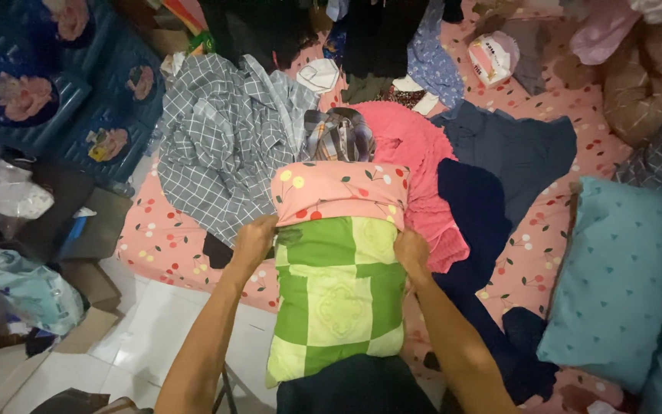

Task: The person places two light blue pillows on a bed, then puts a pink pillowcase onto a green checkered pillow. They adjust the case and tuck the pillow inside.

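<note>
Green checked pillow (339,295) lies lengthwise away from the person, its far end inside a pink cherry-print pillowcase (340,193). Left hand (254,241) and right hand (411,249) each clutch the case's open edge, apparently equally near, on the pillow's two sides.

A green checked pillow (337,295) is seen in a pink cherry-print pillowcase (339,192); a grey grid-checked shirt (220,138) lies beside.

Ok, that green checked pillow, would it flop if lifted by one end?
Probably sags only a little: the green checked pillow looks plump, its pink case stretched smooth. Likely light. Both hands, left hand and right hand, grip its edges.
</note>
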